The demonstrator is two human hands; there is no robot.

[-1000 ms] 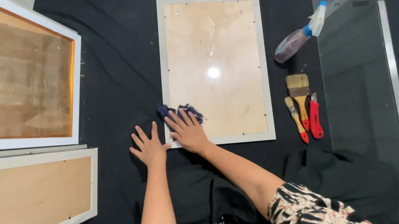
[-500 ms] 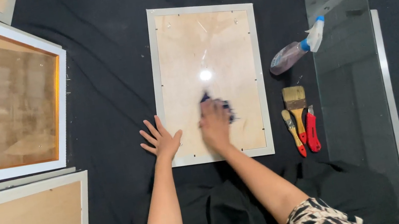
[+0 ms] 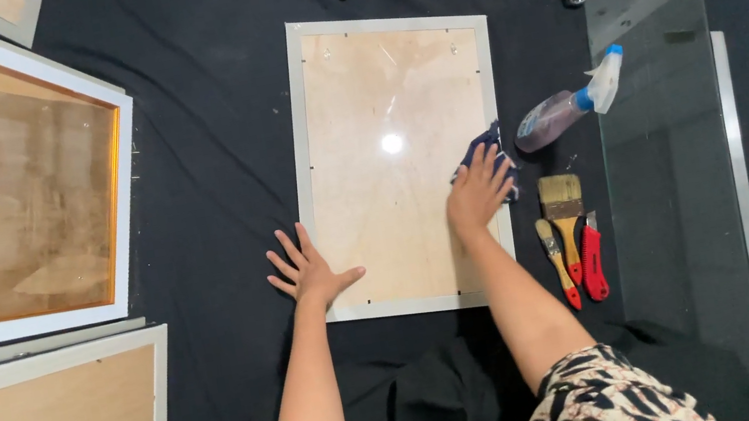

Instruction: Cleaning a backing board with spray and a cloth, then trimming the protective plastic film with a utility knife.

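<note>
Bare forearms, patterned sleeve
Left hand (image 3: 312, 274) and right hand (image 3: 478, 193) ringless — right shoulder wears a black-and-cream leafy print, beside the picture frame (image 3: 304, 151).
</note>
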